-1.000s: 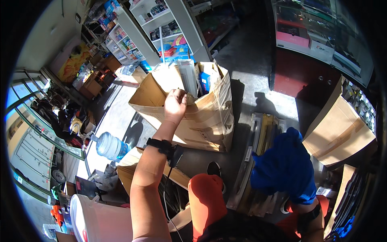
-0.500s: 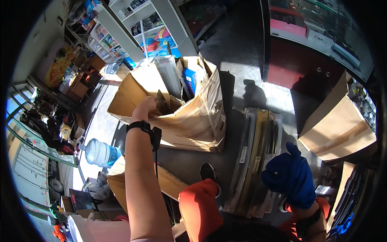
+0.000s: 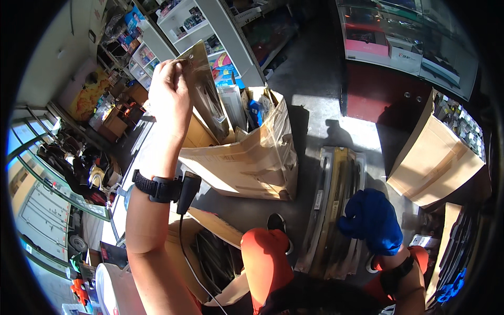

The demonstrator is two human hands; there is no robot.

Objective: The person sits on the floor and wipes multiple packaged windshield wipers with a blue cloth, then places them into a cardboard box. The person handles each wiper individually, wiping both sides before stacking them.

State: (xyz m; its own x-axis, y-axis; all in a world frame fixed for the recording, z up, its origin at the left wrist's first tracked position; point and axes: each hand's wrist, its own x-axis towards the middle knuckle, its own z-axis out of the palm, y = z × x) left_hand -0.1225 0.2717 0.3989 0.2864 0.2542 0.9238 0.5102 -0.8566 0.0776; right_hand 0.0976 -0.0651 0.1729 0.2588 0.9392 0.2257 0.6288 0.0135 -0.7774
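Note:
My left hand [image 3: 171,89] is bare and pinches the top edge of a long, flat, clear plastic package [image 3: 206,97] with something dark inside. The package stands tilted, its lower end still within a large, worn cardboard box [image 3: 247,170]. My right hand [image 3: 371,220] wears a blue glove; its fingers are curled closed, and whatever they may hold is hidden. Beside that hand, several long, slim packages [image 3: 336,210] lie side by side on the floor. Also in the large box are a whitish long carton [image 3: 231,104] and a blue package [image 3: 255,111].
An open cardboard box with dark long items [image 3: 214,257] stands by my left knee. To the right are a tall carton of small packages [image 3: 436,152] and a box of dark strips [image 3: 455,252]. A glass display cabinet [image 3: 367,92] and white shelves [image 3: 231,39] stand farther back.
My left hand has risen out of the large box, drawing the long plastic package upward. My gloved right hand stays near the floor packages, nearly unmoved. The view has shifted slightly.

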